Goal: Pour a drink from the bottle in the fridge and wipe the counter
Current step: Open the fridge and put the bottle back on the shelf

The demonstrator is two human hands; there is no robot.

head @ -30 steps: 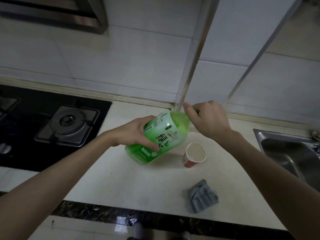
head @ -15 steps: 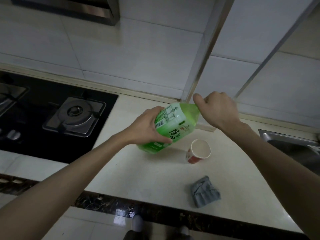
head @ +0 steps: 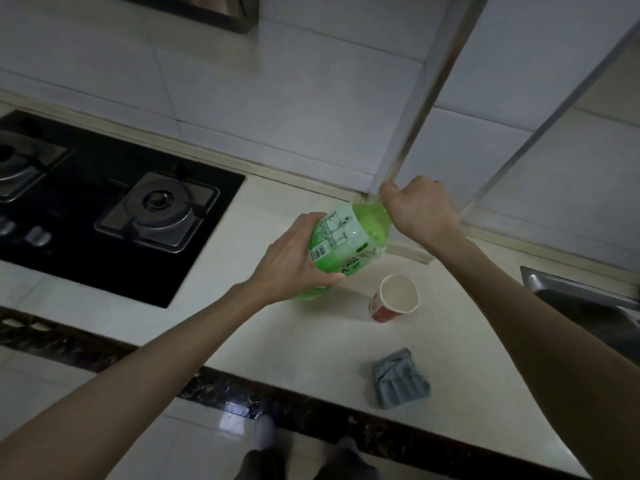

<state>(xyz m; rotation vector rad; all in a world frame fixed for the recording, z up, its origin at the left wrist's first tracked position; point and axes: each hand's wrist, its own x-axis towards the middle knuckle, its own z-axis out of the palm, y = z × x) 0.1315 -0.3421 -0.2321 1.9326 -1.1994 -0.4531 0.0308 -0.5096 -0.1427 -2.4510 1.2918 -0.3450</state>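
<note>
Gripping the green plastic bottle with a printed label around its lower body, the left hand is holding it tilted above the pale stone counter, neck leaning toward 1 o'clock. The right hand is closing in a fist over the bottle's top, hiding the cap; whether the cap is on or off cannot be told. Green liquid is filling most of the bottle.

At 4 o'clock from the bottle, a red-and-white paper cup is standing upright on the counter, just beside the bottle's base and apart from both hands; its pale inside is showing no liquid. At 6 o'clock from the cup, a crumpled grey cloth is lying near the counter's dark front edge.

At 9 o'clock from the bottle, a black glass hob with steel burners is sitting in the counter. At 3 o'clock, the corner of a steel sink is showing.
</note>
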